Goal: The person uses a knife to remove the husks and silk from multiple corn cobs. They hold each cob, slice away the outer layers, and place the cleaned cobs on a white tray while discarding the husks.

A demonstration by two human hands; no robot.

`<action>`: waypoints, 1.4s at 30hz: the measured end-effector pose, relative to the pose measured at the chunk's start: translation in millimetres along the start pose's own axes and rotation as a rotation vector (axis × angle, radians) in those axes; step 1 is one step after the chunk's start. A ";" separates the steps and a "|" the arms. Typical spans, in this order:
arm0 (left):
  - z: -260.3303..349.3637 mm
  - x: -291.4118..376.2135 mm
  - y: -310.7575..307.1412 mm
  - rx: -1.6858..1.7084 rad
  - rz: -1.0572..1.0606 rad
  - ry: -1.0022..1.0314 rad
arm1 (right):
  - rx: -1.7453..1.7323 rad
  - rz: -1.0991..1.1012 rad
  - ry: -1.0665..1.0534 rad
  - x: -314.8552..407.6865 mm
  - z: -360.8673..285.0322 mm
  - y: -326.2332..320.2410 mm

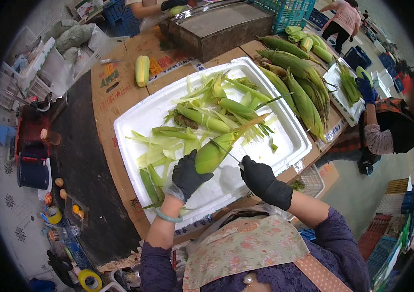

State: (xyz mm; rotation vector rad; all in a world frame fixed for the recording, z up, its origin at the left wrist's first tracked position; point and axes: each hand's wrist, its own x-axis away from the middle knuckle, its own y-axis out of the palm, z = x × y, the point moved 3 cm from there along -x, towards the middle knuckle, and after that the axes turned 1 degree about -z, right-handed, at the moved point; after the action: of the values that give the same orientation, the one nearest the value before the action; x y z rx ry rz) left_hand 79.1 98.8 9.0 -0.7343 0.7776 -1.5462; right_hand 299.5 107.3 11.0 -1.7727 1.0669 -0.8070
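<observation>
My left hand (188,176), in a black glove, grips the rounded end of an ear of corn in its husk (211,155). The ear's tapered tip points away to the upper right. In my right hand (265,182), also black-gloved, is a knife (231,156) with a thin blade that reaches across the husk. From this view I cannot tell how deep the blade sits. Both hands are over a white foam tray (130,120) strewn with cut corn husks (163,148) and green stalk pieces.
Unhusked corn ears (303,95) are heaped right of the tray. A trimmed ear (142,71) lies on the cardboard-covered table (110,109). Behind stands a metal box (225,29) beside a teal crate (291,14). A blue-gloved co-worker (367,89) works at the right by another tray (356,109).
</observation>
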 end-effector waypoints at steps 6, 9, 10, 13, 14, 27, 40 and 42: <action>43.6 18.3 22.5 -0.433 -0.046 -0.144 | 0.044 -0.147 -0.028 6.6 5.8 -22.9; 50.0 22.6 34.3 -0.595 0.031 -0.144 | 0.027 -0.251 -0.064 1.5 12.7 -28.4; 52.2 23.7 35.2 -0.660 0.084 -0.121 | 0.020 -0.265 -0.088 -1.8 13.8 -28.6; 55.6 24.0 37.3 -0.725 0.072 -0.127 | -0.021 -0.335 -0.115 -15.2 16.0 -21.8; 55.9 23.1 36.1 -0.719 0.038 -0.137 | -0.025 -0.348 -0.113 -19.7 15.7 -19.4; -24.5 -11.9 1.2 0.203 0.223 -0.091 | -0.152 -0.199 -0.114 -78.7 -3.6 46.6; -5.4 -2.5 0.3 0.253 0.164 -0.231 | -0.129 -0.017 -0.232 -78.9 21.5 42.5; -20.2 -4.8 -4.2 0.588 0.053 -0.266 | -0.480 0.135 -0.005 -69.2 28.7 34.0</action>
State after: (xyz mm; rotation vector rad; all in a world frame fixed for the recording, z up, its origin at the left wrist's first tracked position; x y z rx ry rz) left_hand 60.8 105.4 0.6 -0.4589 0.1234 -1.4852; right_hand 283.8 172.1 -37.1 -2.0622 1.4485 -0.4871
